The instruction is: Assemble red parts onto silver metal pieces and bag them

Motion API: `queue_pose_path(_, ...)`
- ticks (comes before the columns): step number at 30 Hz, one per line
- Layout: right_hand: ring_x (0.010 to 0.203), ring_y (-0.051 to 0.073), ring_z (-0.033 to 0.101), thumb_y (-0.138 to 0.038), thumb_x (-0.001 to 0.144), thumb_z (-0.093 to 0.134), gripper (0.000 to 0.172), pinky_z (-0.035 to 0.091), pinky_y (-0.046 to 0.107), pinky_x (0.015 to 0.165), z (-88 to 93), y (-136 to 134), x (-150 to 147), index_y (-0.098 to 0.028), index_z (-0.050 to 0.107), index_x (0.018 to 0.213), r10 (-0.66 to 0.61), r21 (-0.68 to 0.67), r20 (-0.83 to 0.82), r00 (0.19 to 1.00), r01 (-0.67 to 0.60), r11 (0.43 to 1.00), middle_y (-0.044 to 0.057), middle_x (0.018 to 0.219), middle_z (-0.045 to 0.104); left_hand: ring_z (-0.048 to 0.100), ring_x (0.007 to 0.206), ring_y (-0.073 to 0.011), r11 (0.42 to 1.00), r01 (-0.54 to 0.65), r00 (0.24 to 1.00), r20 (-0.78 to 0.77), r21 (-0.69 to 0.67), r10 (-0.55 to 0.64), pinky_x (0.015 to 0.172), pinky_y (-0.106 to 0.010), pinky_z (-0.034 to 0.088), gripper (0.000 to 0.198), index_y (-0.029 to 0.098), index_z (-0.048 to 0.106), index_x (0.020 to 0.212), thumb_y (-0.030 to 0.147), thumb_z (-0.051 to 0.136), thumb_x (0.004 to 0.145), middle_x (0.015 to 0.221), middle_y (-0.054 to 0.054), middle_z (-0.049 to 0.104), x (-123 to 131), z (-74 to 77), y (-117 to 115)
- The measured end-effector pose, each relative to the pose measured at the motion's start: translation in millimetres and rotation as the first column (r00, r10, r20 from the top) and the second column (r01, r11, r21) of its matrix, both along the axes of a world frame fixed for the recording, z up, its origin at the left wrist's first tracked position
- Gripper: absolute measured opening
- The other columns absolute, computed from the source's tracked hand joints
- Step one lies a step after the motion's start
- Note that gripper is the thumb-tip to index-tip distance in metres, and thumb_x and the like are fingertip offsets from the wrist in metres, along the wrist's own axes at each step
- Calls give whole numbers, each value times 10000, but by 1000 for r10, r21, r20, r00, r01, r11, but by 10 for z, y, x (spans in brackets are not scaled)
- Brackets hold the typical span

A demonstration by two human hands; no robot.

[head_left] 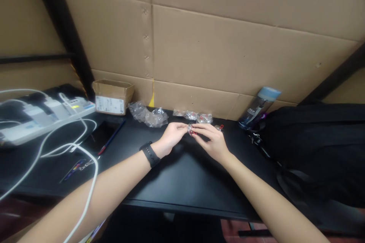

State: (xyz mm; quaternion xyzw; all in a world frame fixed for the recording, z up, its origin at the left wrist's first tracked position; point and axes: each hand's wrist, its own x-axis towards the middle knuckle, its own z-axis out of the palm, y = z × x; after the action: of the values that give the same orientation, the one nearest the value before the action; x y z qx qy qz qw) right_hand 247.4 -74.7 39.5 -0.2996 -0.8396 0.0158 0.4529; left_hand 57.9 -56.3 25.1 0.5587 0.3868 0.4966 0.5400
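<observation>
A small round, shiny, silvery item with a red part [190,129] is held above the black table [182,186], between the fingertips of both hands. My left hand [171,137], with a dark watch on its wrist, pinches the item from the left. From the other side, my right hand [213,141] grips it with thumb and fingers. Its exact kind is too small to make out. Behind the hands lie several clear plastic packets [204,118] with bits of red. A similar item with a red loop [219,127] rests just beyond my right hand.
Crumpled clear plastic bags [148,115] lie beside an open cardboard box [113,97]. White cables trail from a power strip [51,117] across my left forearm. A phone [104,136] and keychain [75,169] are at left, a bottle [259,108] and black backpack [322,152] at right.
</observation>
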Motion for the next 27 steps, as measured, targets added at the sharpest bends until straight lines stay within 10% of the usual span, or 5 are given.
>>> queue_pose_path(16, 1181, 253, 687, -239, 823, 821, 430, 544, 438, 1069, -60, 118, 149, -276, 719, 1240, 121, -174, 98, 988, -103, 979, 78, 1257, 730, 749, 946, -219, 954, 110, 879, -475, 279, 37, 863, -311, 548, 263, 200, 780, 1034, 245, 560, 897, 1028, -57, 801, -81, -118, 46)
queue_pose_path(23, 1153, 241, 653, -205, 869, 730, 459, 528, 412, 1046, -98, 159, 242, -277, 667, 1318, 57, -275, 308, 950, 32, 961, 88, 1260, 635, 647, 1065, -304, 765, 228, 417, -771, 602, 482, 969, -464, 423, 203, 230, 759, 988, 267, 577, 906, 1019, -80, 772, -399, 144, 127)
queue_pose_path(27, 1039, 247, 681, -274, 871, 739, 372, 541, 412, 987, -113, 257, 396, -245, 723, 1241, -16, -309, 448, 894, 171, 936, 99, 1172, 656, 591, 1145, -353, 782, 147, 199, -792, 606, 577, 957, -479, 401, 264, 230, 722, 1098, 277, 643, 851, 1151, -116, 736, -787, 173, 356)
